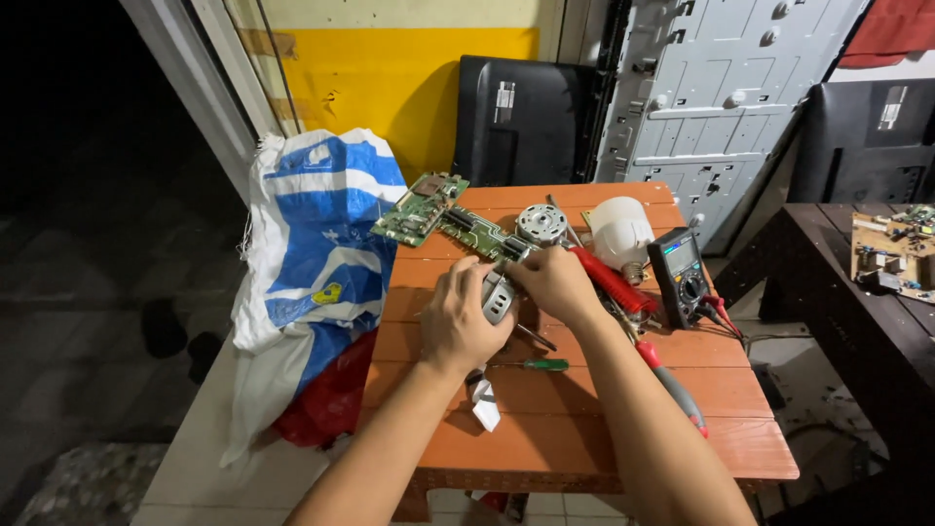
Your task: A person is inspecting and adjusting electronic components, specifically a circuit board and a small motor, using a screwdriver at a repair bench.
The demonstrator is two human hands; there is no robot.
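Here, one small grey metal motor part (497,297), at the middle of the orange slatted counter (584,438); landmark for all entries below.

- Left hand (460,321): wrapped around the part from its left side, fingers curled over the top, grasping it.
- Right hand (553,282): closed on the part's upper right edge, fingertips touching it.
- Green circuit boards (433,209): beyond the part, at the counter's far left corner.
- Round motor rotor (542,223): just beyond the part.
- White bulb housing (620,231): beyond and right.
- Multimeter (680,264): well right, dark body, leads trailing.
- Red-handled tool (612,280): right, beside the right hand.
- Green-handled screwdriver (538,364): just nearer than the part.
- Red-and-grey-handled tool (674,387): nearer and right.
- Blue-and-white woven sack (312,253): left, off the counter's edge.
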